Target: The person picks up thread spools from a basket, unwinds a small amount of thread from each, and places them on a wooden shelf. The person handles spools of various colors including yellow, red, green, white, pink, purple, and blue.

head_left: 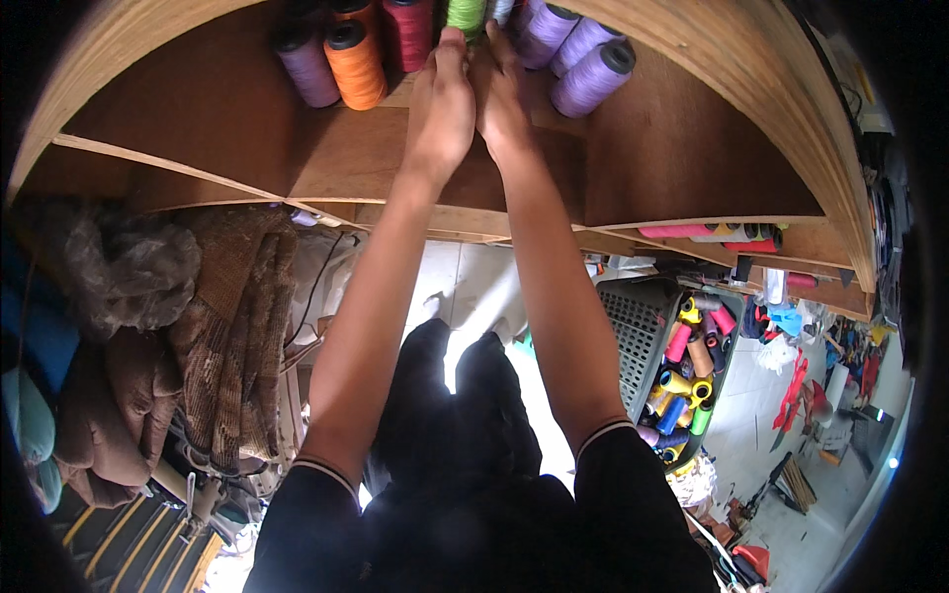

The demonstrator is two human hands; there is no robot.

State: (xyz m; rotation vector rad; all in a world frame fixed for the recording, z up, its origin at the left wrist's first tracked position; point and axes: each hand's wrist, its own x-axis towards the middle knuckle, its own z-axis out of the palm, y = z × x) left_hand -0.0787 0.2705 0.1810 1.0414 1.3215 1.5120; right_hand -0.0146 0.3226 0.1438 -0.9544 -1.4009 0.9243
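Both my arms stretch forward over a wooden shelf, with the hands close together at the top. My left hand is closed around the lower left side of a bright green thread spool. From the other side my right hand closes on the same spool, its thumb near a pale spool. Most of my fingertips are hidden behind the hands. To the left stand an orange thread spool, a dark red one and a purple one. Several lilac thread spools stand or lean on the right.
The shelf's curved wooden rim arches overhead. Below right, a dark plastic crate holds several mixed thread spools. Brown knitted cloth and clear plastic wrap hang at the left. Scraps lie on the pale floor.
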